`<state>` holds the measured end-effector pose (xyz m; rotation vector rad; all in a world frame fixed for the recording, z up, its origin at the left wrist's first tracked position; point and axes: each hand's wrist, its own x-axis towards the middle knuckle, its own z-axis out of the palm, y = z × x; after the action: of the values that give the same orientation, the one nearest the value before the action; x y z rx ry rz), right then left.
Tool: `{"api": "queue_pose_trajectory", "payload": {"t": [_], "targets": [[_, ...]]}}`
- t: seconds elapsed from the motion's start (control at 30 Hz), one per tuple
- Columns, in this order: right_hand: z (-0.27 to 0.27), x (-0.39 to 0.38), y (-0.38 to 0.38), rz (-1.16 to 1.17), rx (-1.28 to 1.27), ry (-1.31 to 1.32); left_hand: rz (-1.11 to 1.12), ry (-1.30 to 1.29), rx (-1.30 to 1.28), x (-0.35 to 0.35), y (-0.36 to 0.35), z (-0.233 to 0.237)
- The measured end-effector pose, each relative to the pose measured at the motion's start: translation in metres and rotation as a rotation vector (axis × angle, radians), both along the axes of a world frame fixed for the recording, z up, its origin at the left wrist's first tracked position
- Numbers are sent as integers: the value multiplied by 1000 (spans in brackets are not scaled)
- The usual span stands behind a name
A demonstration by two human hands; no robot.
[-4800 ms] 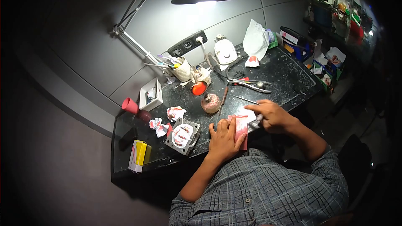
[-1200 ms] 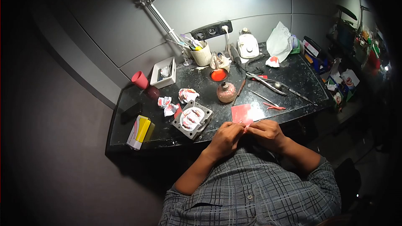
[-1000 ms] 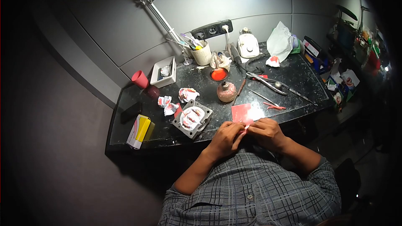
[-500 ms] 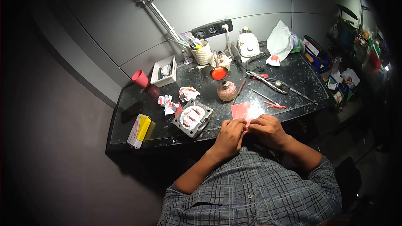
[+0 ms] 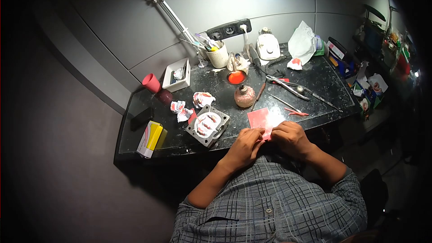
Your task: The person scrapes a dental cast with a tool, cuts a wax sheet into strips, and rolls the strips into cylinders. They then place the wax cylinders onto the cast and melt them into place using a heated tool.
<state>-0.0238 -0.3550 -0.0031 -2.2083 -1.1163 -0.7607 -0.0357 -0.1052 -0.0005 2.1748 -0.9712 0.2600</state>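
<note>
A flat pink sheet point(image 5: 258, 118) lies at the front edge of the black table, with a bright glare on its right part. My left hand point(image 5: 248, 144) is closed on the sheet's near edge, fingers bent. Close beside it on the right, my right hand point(image 5: 290, 138) has its fingers curled at the same near edge. The fingertips of both hands almost meet there. A pink glass burner point(image 5: 244, 96) stands behind the sheet, and thin pink strips point(image 5: 298, 113) lie to its right.
A metal flask with a white cast point(image 5: 207, 126) sits left of my hands. Farther left are crumpled pieces point(image 5: 181, 111), a yellow-and-white box point(image 5: 150, 140) and a white tray point(image 5: 176, 75). A red-filled pan point(image 5: 236, 77), pliers point(image 5: 288, 86) and a cup of tools point(image 5: 218, 55) stand or lie behind.
My hands have moved slightly apart, showing more of the sheet's near part between them. The view has shifted very slightly.
</note>
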Motion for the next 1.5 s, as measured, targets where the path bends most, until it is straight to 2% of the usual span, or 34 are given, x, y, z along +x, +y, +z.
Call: {"api": "queue_pose_trajectory", "payload": {"t": [0.07,0.27,0.4,0.47,0.5,0.6,0.67,1.1,1.17,1.5], "targets": [[4,0,0,-25,53,3,7,-87,-1,1,-1,-3],[1,-1,-7,-40,-7,5,3,-179,0,3,-2,-8],[3,0,-7,-36,21,15,-9,-188,-13,2,3,-2],[4,0,-9,-30,14,19,3,-4,-11,-2,6,4],[3,-1,-10,-31,16,20,2,-3,-10,-1,6,3],[4,-4,-10,-49,-35,36,-4,-29,-50,3,7,-3],[8,-6,-8,-36,-53,54,-34,-142,-58,5,7,-6],[8,-6,-4,-34,-8,31,-40,-58,-104,4,10,-10],[8,-6,-4,-31,-21,24,-9,-216,-43,6,10,-13],[10,-6,-10,-70,-66,49,-41,-164,-23,5,15,-9]]}}
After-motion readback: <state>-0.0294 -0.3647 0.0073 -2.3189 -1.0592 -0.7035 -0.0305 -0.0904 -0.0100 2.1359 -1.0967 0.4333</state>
